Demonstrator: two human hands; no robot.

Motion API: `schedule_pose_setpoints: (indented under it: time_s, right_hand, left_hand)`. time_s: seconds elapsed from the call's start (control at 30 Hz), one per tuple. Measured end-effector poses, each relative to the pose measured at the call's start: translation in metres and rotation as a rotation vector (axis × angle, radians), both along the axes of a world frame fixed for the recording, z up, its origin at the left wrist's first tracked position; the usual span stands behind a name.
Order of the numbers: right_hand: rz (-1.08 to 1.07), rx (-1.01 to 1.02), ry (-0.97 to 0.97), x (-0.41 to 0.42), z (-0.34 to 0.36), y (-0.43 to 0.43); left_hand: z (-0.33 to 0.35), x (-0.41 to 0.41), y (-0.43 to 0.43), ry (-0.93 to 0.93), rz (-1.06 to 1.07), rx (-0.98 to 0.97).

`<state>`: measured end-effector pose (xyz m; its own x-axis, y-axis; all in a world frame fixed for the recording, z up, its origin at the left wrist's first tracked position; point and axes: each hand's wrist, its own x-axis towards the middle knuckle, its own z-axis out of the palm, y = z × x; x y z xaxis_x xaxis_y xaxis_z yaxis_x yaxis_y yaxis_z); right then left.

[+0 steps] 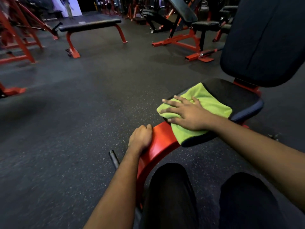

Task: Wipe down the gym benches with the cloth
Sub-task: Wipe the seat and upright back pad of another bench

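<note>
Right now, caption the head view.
Right hand presses green cloth on bench seat; left hand grips red frame.

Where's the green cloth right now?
Head view, right of centre: the green cloth lies draped over the front edge of the black seat pad, under the right hand, just beyond the left hand gripping the red frame.

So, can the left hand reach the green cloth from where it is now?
Probably yes. The left hand grips the red frame close beside the green cloth, with nothing between them. The right hand lies flat on the cloth.
</note>
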<state>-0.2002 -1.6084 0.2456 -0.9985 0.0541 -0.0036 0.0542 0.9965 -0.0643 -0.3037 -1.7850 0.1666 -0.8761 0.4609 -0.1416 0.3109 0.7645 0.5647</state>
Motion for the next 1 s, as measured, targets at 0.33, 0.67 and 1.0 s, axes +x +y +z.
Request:
schedule_pose_setpoints:
  time_s: [0.33, 0.67, 1.0]
  right_hand:
    - [-0.232, -0.074, 0.006, -0.035, 0.004, -0.001]
    - [-0.034, -0.05, 0.017, -0.016, 0.001, 0.001]
    - [-0.334, -0.081, 0.039, -0.056, 0.001, -0.003]
  left_hand:
    - [-0.008, -0.007, 0.001, -0.002, -0.008, -0.022]
    - [-0.012, -0.009, 0.002, 0.027, -0.038, -0.017]
    - [-0.02, -0.014, 0.002, 0.038, -0.043, -0.002]
